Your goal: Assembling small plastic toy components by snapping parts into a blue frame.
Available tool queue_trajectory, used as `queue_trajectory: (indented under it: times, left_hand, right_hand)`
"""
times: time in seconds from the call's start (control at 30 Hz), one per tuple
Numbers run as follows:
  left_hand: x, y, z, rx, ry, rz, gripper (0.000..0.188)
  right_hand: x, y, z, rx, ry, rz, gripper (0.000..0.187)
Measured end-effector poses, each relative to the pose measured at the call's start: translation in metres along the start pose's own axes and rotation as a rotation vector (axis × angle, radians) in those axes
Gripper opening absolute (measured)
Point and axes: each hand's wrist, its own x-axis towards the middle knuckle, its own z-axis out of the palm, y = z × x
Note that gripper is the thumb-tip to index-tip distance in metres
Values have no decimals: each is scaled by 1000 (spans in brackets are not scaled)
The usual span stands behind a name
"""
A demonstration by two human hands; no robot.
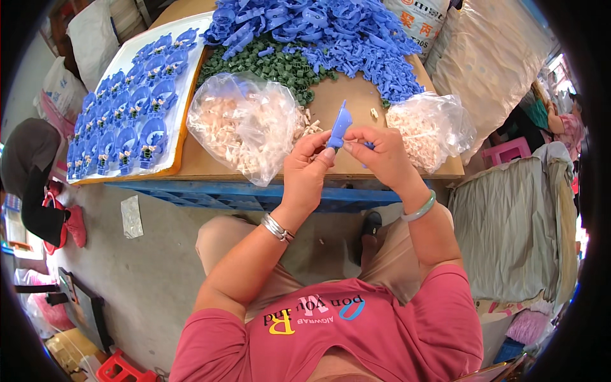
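Over the table's near edge, my left hand (308,167) pinches a blue plastic part (341,124) between thumb and fingers, its pointed end upward. Close beside it, my right hand (380,156) is closed on a small blue piece (368,146), mostly covered by the fingers. The two hands nearly meet at the bottom of the larger part. A clear bag of small pale pieces (238,121) lies just left of my left hand, some spilling from its mouth. Another clear bag of pale pieces (420,130) lies right of my right hand.
A white tray (184,108) with rows of assembled blue pieces stands at the left. Heaps of blue parts (305,25) and dark green parts (267,67) cover the table's far side. A sack (417,22) stands behind. Another person (32,178) is at the left.
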Motion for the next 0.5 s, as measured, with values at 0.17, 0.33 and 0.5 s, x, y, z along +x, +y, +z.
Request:
queue_trajectory:
  times: [0.17, 0.33, 0.5]
  left_hand:
    - [-4, 12, 4, 488, 8, 306, 31]
    - [0, 17, 6, 685, -20, 562, 34]
    - [4, 18, 2, 974, -58, 797, 36]
  right_hand:
    - [0, 1, -2, 318, -112, 249, 15]
    - [1, 2, 4, 685, -76, 341, 18]
    - [4, 4, -4, 532, -143, 375, 14]
